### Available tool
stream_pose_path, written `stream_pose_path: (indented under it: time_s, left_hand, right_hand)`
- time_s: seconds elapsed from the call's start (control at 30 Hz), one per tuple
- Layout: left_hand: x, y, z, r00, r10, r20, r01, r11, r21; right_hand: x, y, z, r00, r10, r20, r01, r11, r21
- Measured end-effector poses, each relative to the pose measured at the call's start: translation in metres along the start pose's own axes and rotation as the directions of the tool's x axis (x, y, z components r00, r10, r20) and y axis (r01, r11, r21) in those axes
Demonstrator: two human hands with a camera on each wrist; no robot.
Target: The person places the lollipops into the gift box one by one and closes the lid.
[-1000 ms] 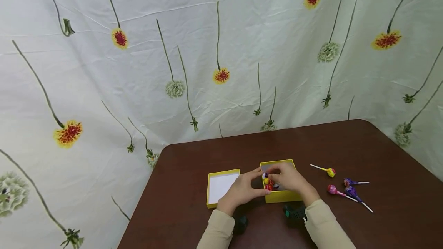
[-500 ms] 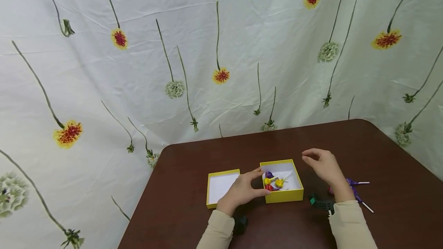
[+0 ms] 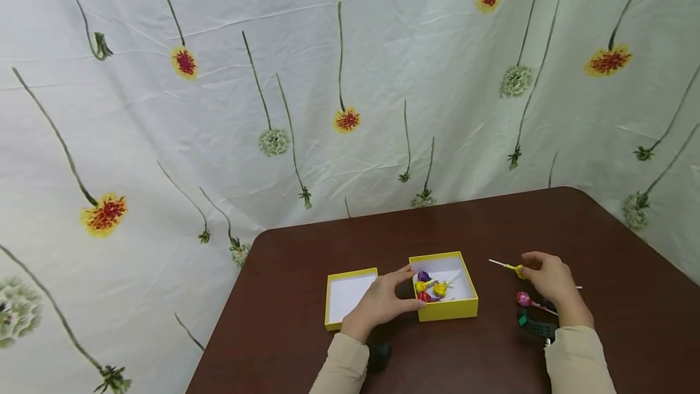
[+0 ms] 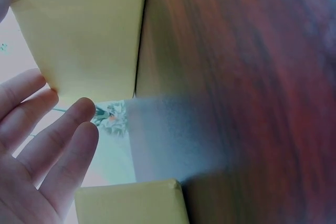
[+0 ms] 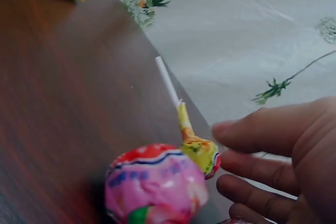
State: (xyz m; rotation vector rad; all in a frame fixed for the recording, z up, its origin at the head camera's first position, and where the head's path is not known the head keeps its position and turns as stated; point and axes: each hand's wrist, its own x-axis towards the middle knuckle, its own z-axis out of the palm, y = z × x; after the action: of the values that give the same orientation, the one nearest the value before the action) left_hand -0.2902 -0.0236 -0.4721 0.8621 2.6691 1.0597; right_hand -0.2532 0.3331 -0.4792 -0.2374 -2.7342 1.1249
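Observation:
My left hand (image 3: 378, 304) holds the left side of a yellow box (image 3: 451, 310), thumb at the near corner and fingers at the far one. Inside the white-lined box lie several wrapped lollipops (image 3: 440, 289), purple, yellow and red. To the right, my right hand (image 3: 555, 284) is at the head of a yellow lollipop (image 3: 519, 272), whose white stick points left. In the right wrist view, thumb and fingers are spread beside that yellow lollipop (image 5: 199, 153); firm contact cannot be made out. A pink lollipop (image 5: 157, 182) looms large in front of it.
Left of the box lies its shallow yellow lid (image 3: 347, 295), white inside up. The pink lollipop (image 3: 523, 299) and partly hidden purple ones lie under and beside my right wrist. A flowered cloth (image 3: 306, 108) hangs behind the brown table (image 3: 437, 357).
My right hand has left the box, where a yellow lollipop now lies with its stick to the right, and has moved right to the yellow lollipop on the table. My left hand stays put.

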Motion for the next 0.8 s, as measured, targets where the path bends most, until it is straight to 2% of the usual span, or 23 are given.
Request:
stream_pose_path:
  time_s: [0.1, 0.27, 0.57, 0.8]
  left_hand:
    - [-0.0006, -0.0012, -0.0002, 1.000, 0.003, -0.006, -0.003, 1.000, 0.001]
    - [-0.0008, -0.0002, -0.0008, 1.000, 0.005, -0.010, -0.005, 1.000, 0.003]
    - [-0.0010, 0.0010, -0.0010, 1.000, 0.001, -0.004, -0.001, 1.000, 0.007]
    - [0.0004, -0.0008, -0.0006, 1.000, -0.007, -0.001, 0.007, 1.000, 0.013]
  right_hand:
    - [0.0020, 0.0014, 0.0024, 0.999, 0.003, 0.033, -0.003, 1.000, -0.005]
    - [0.0033, 0.0021, 0.0045, 0.999, 0.002, 0.042, 0.000, 0.999, -0.038]
    - [0.0021, 0.0012, 0.0044, 1.000, -0.010, 0.025, 0.011, 0.998, -0.056]
    - [0.0013, -0.0043, 0.0054, 0.999, -0.032, -0.022, 0.031, 0.999, -0.013]
